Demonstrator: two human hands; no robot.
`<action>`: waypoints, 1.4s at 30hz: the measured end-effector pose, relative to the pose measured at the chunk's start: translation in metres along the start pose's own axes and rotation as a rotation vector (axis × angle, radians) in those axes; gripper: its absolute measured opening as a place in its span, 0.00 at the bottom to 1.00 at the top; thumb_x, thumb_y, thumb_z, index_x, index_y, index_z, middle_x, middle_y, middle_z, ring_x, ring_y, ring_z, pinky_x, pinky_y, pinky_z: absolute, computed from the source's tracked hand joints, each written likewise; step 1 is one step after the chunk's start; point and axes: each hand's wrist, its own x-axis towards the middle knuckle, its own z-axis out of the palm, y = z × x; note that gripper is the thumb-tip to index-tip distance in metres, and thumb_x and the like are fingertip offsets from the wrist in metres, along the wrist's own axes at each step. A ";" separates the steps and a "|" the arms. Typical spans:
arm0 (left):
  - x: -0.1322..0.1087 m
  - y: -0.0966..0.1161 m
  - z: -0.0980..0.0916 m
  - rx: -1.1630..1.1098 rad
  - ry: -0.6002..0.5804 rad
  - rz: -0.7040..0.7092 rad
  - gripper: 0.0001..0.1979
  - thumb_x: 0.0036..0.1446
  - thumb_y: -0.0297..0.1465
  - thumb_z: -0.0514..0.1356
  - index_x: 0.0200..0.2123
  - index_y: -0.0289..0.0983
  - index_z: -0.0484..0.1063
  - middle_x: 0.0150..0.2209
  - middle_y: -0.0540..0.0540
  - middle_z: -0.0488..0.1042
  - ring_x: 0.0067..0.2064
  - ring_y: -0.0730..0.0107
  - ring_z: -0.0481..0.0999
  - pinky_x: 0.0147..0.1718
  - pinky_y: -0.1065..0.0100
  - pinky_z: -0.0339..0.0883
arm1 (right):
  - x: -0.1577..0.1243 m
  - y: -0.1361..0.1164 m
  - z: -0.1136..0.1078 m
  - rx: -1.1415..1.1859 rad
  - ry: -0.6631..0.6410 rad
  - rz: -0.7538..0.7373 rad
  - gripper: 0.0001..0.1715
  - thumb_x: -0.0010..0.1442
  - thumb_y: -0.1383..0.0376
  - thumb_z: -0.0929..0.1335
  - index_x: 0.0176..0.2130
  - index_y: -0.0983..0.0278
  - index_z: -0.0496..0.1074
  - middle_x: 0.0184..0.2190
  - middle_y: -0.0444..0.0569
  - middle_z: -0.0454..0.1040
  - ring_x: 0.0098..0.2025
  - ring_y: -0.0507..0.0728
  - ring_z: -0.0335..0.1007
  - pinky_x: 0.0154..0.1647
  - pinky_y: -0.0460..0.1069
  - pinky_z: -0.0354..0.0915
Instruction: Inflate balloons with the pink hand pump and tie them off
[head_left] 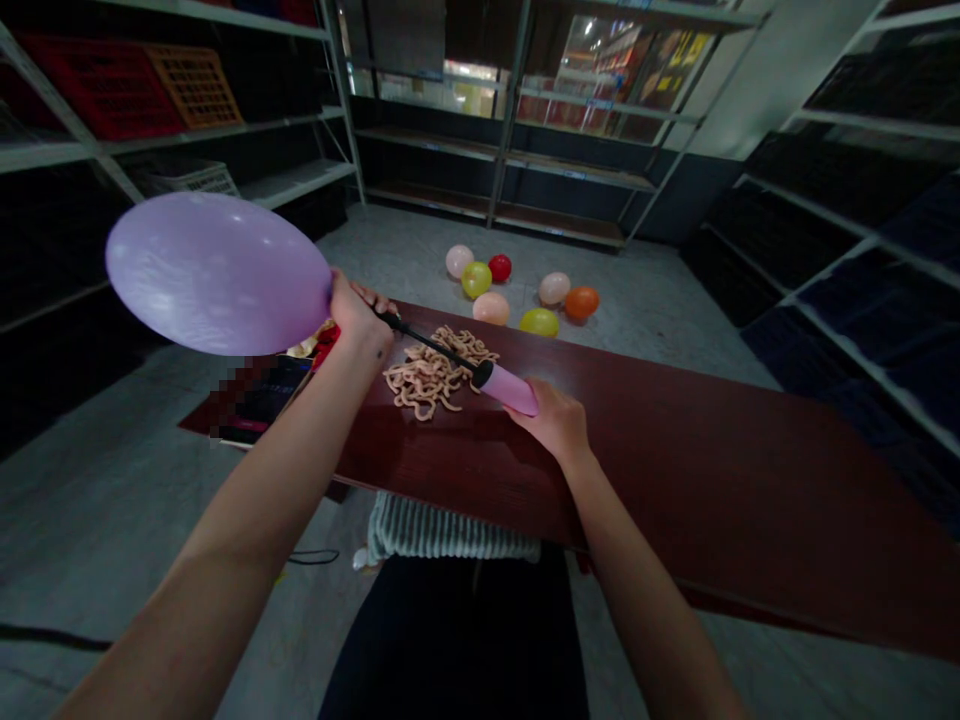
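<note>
A big light purple balloon (pixel 217 275), swollen with air, points out to the left. My left hand (pixel 360 310) is closed around its neck and the end of a balloon pump. From there the pump's black rod runs down to the right, into the pink barrel (pixel 511 389). My right hand (pixel 555 420) wraps round the far end of that barrel. Under the rod, a heap of beige curly strands (pixel 427 376) lies on the dark red-brown table (pixel 637 440). Part of the left fingers is hidden behind the hand.
Several balloons, among them an orange balloon (pixel 582 302) and a red balloon (pixel 499 267), rest on the floor beyond the table. A dark box-like item (pixel 274 388) lies at the table's left end. Metal shelves (pixel 499 155) stand behind; a red crate (pixel 105 88) sits on the left rack.
</note>
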 end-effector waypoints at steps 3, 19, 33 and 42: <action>-0.009 0.000 0.015 0.007 -0.005 0.008 0.28 0.73 0.46 0.48 0.22 0.39 0.45 0.13 0.56 0.47 0.13 0.77 0.47 0.15 0.70 0.50 | 0.001 0.000 -0.001 0.014 0.036 0.011 0.24 0.59 0.49 0.72 0.48 0.63 0.74 0.37 0.50 0.82 0.37 0.58 0.78 0.34 0.48 0.61; -0.055 -0.108 0.093 0.284 -0.253 -0.051 0.27 0.72 0.40 0.54 0.23 0.40 0.45 0.14 0.57 0.43 0.15 0.78 0.44 0.17 0.69 0.46 | 0.006 0.010 0.008 0.125 0.139 0.338 0.22 0.59 0.48 0.72 0.45 0.61 0.73 0.35 0.48 0.80 0.33 0.57 0.76 0.30 0.49 0.58; -0.055 -0.129 0.062 0.251 -0.250 -0.048 0.24 0.73 0.35 0.49 0.22 0.41 0.47 0.14 0.57 0.45 0.14 0.78 0.46 0.19 0.68 0.47 | 0.008 0.009 0.003 0.081 0.073 0.260 0.24 0.61 0.48 0.71 0.47 0.62 0.72 0.37 0.49 0.80 0.35 0.57 0.76 0.30 0.49 0.57; -0.012 -0.064 0.016 0.066 -0.084 -0.088 0.22 0.68 0.32 0.53 0.22 0.39 0.47 0.13 0.58 0.48 0.12 0.78 0.49 0.15 0.72 0.49 | 0.004 0.004 -0.002 0.001 0.032 0.064 0.24 0.60 0.48 0.71 0.47 0.62 0.74 0.38 0.50 0.81 0.37 0.58 0.77 0.33 0.49 0.60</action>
